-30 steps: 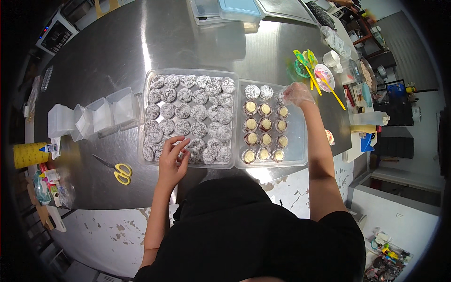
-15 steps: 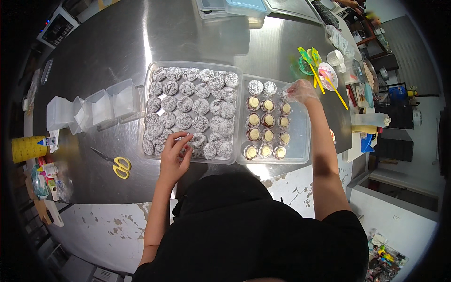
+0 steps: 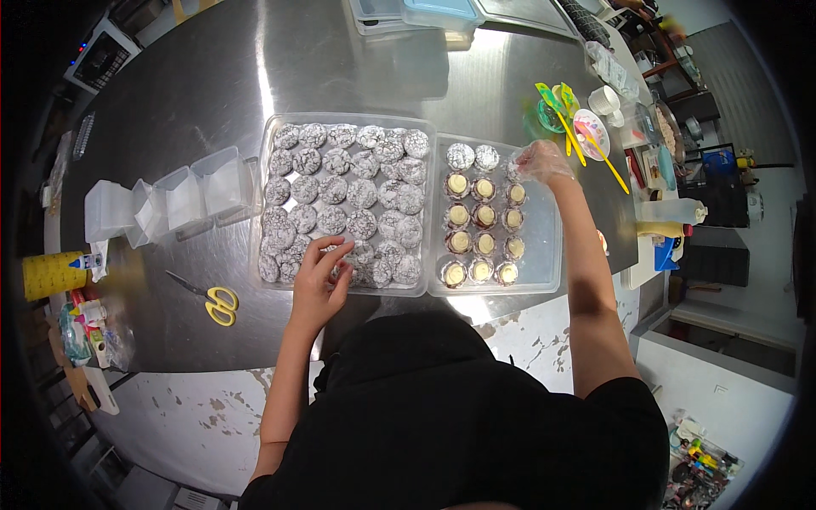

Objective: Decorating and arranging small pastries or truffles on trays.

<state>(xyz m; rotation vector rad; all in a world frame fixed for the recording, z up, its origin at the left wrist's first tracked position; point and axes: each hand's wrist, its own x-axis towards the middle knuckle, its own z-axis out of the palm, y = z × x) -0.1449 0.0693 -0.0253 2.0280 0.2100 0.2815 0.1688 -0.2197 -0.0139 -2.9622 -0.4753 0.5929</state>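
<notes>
A clear plastic tray (image 3: 432,255) on my left holds rows of crinkle cookies (image 3: 333,189) dusted with white powder. Over its near edge hovers my left hand (image 3: 321,276), bare, fingers loosely bent and apart, with nothing seen in them. The shallower tray (image 3: 537,255) on the right carries three columns of dark cookie halves (image 3: 484,214) topped with a pale round filling. Two at the far end are capped by powdered cookies (image 3: 460,156). Wearing a clear plastic glove, my right hand (image 3: 544,161) pinches a powdered crinkle cookie (image 3: 513,171) at the far end of the third column, partly hidden by the fingers.
Clear plastic boxes with white liners (image 3: 180,197) stand left of the trays. Yellow-handled scissors (image 3: 223,306) lie near the front left. Green and yellow spatulas (image 3: 561,119), a bowl (image 3: 592,134) and a white cup (image 3: 604,100) sit at the far right. Lidded containers (image 3: 438,13) are at the back.
Little differs. My right hand stays at the same cookie, and my left hand has shifted very slightly to the right.
</notes>
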